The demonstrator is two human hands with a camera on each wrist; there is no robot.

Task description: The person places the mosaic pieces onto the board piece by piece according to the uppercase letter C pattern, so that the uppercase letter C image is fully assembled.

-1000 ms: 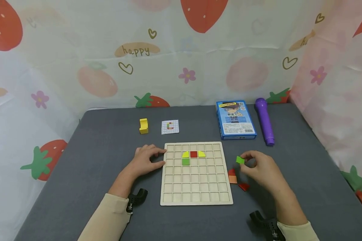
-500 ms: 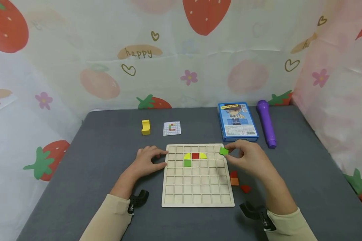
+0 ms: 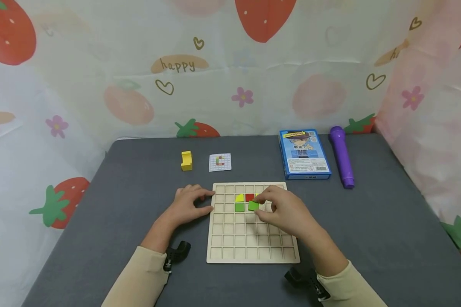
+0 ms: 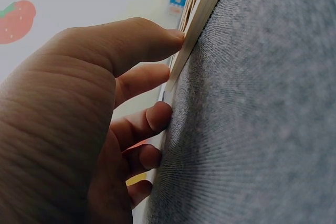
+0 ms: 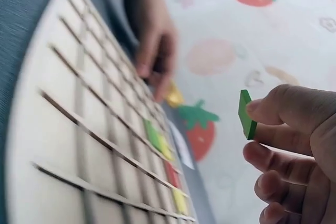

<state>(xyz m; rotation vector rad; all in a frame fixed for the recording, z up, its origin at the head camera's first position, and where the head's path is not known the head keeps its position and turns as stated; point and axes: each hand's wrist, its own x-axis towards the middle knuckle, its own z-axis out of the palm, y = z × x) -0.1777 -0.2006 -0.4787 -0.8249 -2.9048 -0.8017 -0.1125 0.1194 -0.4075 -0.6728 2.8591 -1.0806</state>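
Observation:
A pale wooden grid board (image 3: pixel 230 254) lies on the grey table. In its upper rows sit a yellow rounded tile (image 3: pixel 239 198), a red square tile (image 3: pixel 249 197) and a green square tile (image 3: pixel 239 207); another yellow tile is mostly covered by my right hand. Between thumb and index finger, my right hand (image 3: pixel 288 213) pinches a second green square tile (image 5: pixel 245 114), held over the board just right of the set green one. My left hand (image 3: pixel 186 207) touches the board's left edge with thumb and index fingertips, its other fingers loosely bent in the left wrist view.
Behind the board are a yellow notched block (image 3: pixel 186 160) and a small grid card (image 3: pixel 220 162) with a coloured pattern. At the back right, a blue box (image 3: pixel 305 155) stands beside a purple microphone-shaped stick (image 3: pixel 342 157). My right forearm crosses the board's right edge.
My right hand has carried the green tile leftward from beside the board to over its upper middle. The loose red and orange pieces on the right are now hidden behind that arm.

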